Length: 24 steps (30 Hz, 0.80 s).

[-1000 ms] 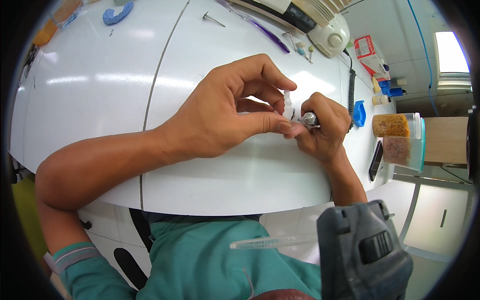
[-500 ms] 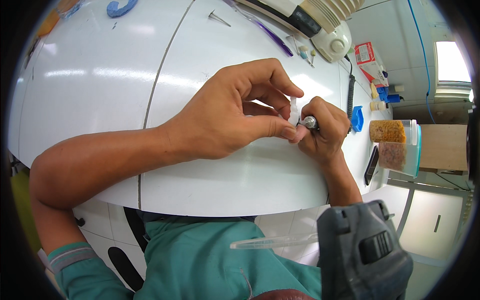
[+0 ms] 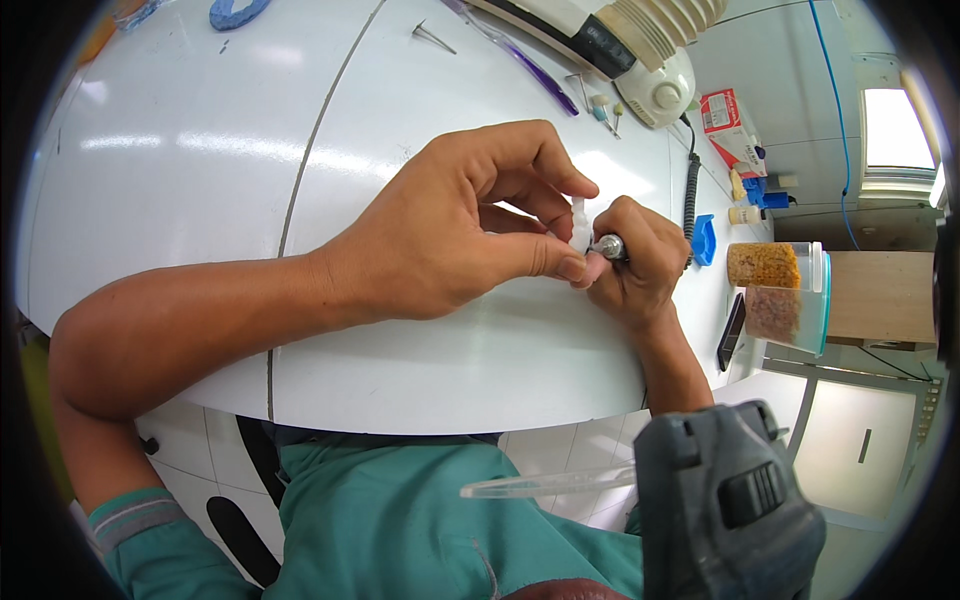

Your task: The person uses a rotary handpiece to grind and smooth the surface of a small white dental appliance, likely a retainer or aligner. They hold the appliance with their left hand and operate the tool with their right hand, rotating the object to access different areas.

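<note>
Over the white tabletop, my left hand (image 3: 440, 225) pinches a small white, curved dental piece (image 3: 580, 228) with bumpy, tooth-like edges between thumb and fingertips. Part of the piece is hidden behind those fingers. My right hand (image 3: 648, 255) is wrapped round a silver rotary handpiece (image 3: 610, 248), its nose pointing left at the white piece. The two hands meet, the left thumb beside the right hand's fingertips. Whether the handpiece's tip touches the piece cannot be made out.
Beyond my hands lie a purple toothbrush (image 3: 535, 72), a metal nail-like pin (image 3: 433, 38) and several small rotary bits (image 3: 602, 112). A cream machine with a ribbed hose (image 3: 655, 85) stands behind. To the right are a coiled black cord (image 3: 691, 190), a blue tray (image 3: 704, 240), clear tubs (image 3: 785, 290) and a phone (image 3: 731, 330).
The whole view has shifted slightly, so the table and hands appear a little further left. Both hands keep the same hold on the dental piece and the handpiece.
</note>
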Each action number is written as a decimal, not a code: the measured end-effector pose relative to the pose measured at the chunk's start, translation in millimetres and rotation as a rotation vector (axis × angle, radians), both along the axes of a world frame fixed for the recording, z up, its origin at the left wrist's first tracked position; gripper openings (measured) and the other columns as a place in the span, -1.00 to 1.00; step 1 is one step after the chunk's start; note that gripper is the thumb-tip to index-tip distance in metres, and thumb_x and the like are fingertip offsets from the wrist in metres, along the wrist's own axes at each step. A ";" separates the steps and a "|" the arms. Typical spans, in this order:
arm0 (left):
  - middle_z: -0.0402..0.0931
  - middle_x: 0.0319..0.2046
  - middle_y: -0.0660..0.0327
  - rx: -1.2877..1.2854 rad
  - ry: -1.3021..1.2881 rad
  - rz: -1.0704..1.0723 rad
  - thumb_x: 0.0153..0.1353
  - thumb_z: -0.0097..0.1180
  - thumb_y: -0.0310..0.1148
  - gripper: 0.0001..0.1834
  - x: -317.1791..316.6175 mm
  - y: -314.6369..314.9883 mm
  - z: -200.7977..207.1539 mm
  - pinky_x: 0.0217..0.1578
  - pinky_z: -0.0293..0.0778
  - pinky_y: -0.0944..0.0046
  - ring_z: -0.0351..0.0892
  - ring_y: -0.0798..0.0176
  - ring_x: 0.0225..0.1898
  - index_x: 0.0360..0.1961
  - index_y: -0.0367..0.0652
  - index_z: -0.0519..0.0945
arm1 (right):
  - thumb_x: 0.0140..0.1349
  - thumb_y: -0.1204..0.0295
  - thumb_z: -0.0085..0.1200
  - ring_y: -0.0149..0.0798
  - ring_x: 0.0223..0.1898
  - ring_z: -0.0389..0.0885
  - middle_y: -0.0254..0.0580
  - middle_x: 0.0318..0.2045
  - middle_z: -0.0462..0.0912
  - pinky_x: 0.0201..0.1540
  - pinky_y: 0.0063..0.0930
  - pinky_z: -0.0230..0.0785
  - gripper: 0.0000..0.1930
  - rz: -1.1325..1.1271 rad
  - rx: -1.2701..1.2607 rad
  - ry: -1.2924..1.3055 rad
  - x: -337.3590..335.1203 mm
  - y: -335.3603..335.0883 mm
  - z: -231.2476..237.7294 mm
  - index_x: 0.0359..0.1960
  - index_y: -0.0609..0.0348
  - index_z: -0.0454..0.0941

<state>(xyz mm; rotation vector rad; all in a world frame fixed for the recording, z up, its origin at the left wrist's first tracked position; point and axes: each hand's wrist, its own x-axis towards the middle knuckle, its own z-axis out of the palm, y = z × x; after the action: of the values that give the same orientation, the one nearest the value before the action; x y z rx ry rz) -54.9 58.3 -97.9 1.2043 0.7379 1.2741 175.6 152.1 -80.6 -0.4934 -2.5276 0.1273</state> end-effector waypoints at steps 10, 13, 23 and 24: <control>0.63 -0.28 0.29 0.028 0.021 0.023 0.18 0.54 -0.52 -0.55 0.4 -0.1 -1.5 -0.01 0.62 0.38 0.66 0.45 -0.14 0.07 -0.22 0.62 | 0.05 -0.26 0.41 -0.28 -0.70 0.34 -0.33 -0.70 0.35 -0.62 -0.37 0.12 -0.33 -0.004 -0.007 -0.002 0.3 -0.3 -0.3 -0.58 0.10 0.41; 0.63 -0.29 0.30 0.025 0.014 0.020 0.18 0.55 -0.52 -0.55 1.0 0.3 -1.4 -0.02 0.62 0.38 0.67 0.45 -0.15 0.07 -0.22 0.63 | 0.05 -0.26 0.41 -0.28 -0.70 0.33 -0.32 -0.70 0.34 -0.62 -0.37 0.11 -0.33 -0.003 -0.003 0.001 0.0 -0.7 -0.5 -0.58 0.10 0.41; 0.65 -0.28 0.29 0.024 0.025 0.022 0.17 0.56 -0.49 -0.53 -0.1 0.4 -1.5 -0.06 0.62 0.40 0.69 0.45 -0.16 0.08 -0.21 0.64 | 0.04 -0.24 0.43 -0.27 -0.70 0.34 -0.32 -0.70 0.35 -0.62 -0.36 0.12 -0.35 -0.009 -0.003 -0.011 0.8 -0.3 0.0 -0.57 0.10 0.42; 0.65 -0.28 0.29 0.027 0.030 0.025 0.17 0.56 -0.48 -0.53 -0.3 0.3 -1.4 -0.06 0.62 0.40 0.69 0.45 -0.16 0.08 -0.21 0.64 | 0.05 -0.23 0.43 -0.27 -0.70 0.34 -0.32 -0.70 0.35 -0.62 -0.37 0.12 -0.35 -0.008 -0.003 -0.007 0.6 -0.3 -0.2 -0.57 0.10 0.42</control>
<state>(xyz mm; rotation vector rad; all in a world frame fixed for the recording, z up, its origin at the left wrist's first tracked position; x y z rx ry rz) -55.2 58.7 -99.2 1.2420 0.7618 1.2923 176.2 151.8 -80.8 -0.5056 -2.5324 0.1270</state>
